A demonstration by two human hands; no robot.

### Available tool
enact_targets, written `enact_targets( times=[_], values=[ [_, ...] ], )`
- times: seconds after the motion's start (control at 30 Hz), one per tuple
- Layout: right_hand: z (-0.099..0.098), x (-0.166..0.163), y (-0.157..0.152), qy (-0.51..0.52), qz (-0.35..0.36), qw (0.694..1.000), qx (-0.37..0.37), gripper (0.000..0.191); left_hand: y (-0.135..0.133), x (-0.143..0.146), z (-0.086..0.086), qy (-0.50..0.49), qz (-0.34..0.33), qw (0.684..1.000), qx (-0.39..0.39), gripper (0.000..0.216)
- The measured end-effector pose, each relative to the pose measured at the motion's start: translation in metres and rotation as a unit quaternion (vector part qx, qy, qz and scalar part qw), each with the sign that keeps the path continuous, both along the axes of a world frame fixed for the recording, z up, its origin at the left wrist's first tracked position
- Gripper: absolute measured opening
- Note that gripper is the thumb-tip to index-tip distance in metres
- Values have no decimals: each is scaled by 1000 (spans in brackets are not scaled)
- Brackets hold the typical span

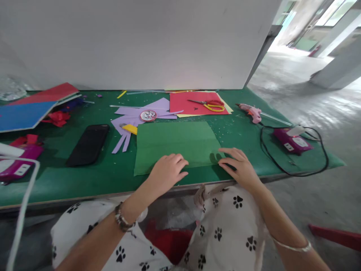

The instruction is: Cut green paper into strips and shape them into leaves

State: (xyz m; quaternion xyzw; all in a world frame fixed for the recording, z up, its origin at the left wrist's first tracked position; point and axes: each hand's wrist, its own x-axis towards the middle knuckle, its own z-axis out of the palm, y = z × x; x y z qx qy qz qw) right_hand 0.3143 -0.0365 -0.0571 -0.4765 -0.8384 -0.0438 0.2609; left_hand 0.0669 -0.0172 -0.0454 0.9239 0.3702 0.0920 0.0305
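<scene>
Resting loosely on the near edge of a green sheet (175, 141) just below the centre of the frame, the left hand (168, 169) lies palm down with fingers bent and thumb apart from them, a slack grip that does not visibly pinch anything. Right of centre, the right hand (238, 164) has its fingers stretched and parted at the sheet's near right corner, the thumb clear of them; whether those fingertips touch the paper or hover just above it, I cannot tell. The step in hand looks like squaring or smoothing the sheet, which lies flat on the green surface (81, 184) with a faint crease across it. Judging by this pose, the next move calls for light, even pressure along the near edge, or a fingertip under it if the paper is to be lifted. At the sheet's left edge sits a yellow-handled cutter (130, 129), close to purple paper pieces (162, 106) and a round roll (148, 115). Above the sheet, scissors (213, 105) lie on a red sheet (180, 102). Farther out, a black phone (89, 145) is at left, a pink glue gun (252, 112) at upper right, and a purple power strip (291, 141) at far right beside a looped black cord (263, 146).
</scene>
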Motion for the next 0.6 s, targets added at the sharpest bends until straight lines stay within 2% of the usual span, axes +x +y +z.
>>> enact_targets(
  times=[0.1,0.17,0.37,0.47,0.6],
  values=[
    [-2,-7,-1,5,58,998,-26,20,2,26,-3,2,-19,1000,-6,11],
    [-3,-9,-1,22,62,997,-48,18,3,36,-4,5,-12,1000,-14,10],
    [-4,-5,3,85,14,992,-95,20,2,37,-3,7,58,997,-55,15],
    [-5,-7,4,85,-26,990,-110,18,3,38,-2,13,60,996,-65,14],
    [-7,-11,4,66,-56,991,-101,19,2,43,-4,4,96,993,-75,22]
  ],
)
